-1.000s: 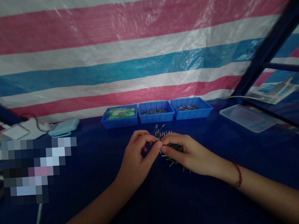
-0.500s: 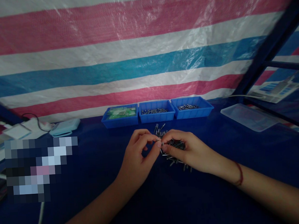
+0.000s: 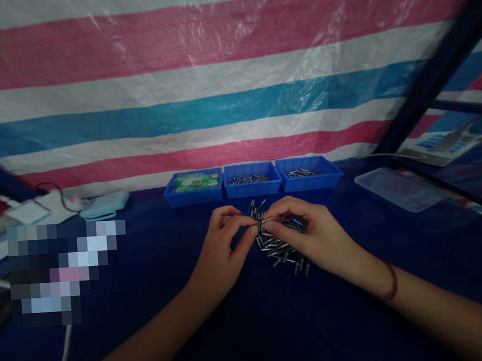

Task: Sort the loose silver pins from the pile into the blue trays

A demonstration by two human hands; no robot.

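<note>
Over the middle of the dark blue table, my left hand (image 3: 228, 237) and my right hand (image 3: 305, 228) meet fingertip to fingertip. Both are closed in a pinch on a small, thin metal pin (image 3: 263, 221), lying roughly level between them. Whether it is one piece or two joined end to end I cannot tell. Under and behind my right hand is a loose pile of slim metal pins (image 3: 284, 248), silver and dark, some with a thicker section. My right fingers hide part of that pile.
Three blue bins line the back: the left bin (image 3: 193, 197) holds green-and-clear packets, the middle bin (image 3: 253, 188) and right bin (image 3: 312, 182) small metal pieces. A clear plastic lid (image 3: 400, 190) lies right. A light blue case (image 3: 105, 205) and a white cable (image 3: 65, 349) are left.
My right hand has shifted slightly up and right, drawing its fingertips away from my left ones. More of the thin metal pin and of the pile now shows.
</note>
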